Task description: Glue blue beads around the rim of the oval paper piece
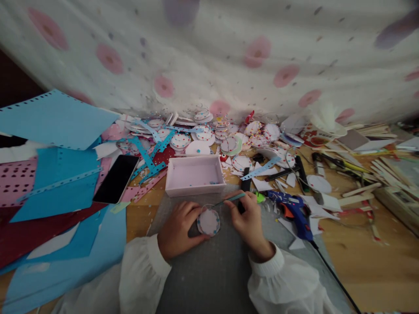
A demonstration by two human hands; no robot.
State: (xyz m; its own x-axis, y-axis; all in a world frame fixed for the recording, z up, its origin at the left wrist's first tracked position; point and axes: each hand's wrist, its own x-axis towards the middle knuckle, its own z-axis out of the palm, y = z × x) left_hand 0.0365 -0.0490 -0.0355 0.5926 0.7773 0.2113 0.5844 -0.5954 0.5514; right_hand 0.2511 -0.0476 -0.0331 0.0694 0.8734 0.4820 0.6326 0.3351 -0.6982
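My left hand (180, 226) is closed around the left side of a small round white disc (208, 221), thumb at its lower edge. Blue dots run along the disc's rim, and what looks like a thin clear loop stands at its top. Between the thumb and fingers of my right hand (247, 220) is a slim teal pair of tweezers (235, 197), its dark tip pointing left, close to the disc's upper edge. Just beyond both hands sits an open white box (195, 190) with a few tiny blue bits inside. A grey cutting mat (209, 279) lies underneath.
A blue glue gun (296, 213) lies at right, its cord running toward me. At left are a black phone (117, 179) and blue sheets (62, 183). Decorated discs (203, 133) and paper scraps pile up behind the box. Wooden sticks (393, 179) lie far right.
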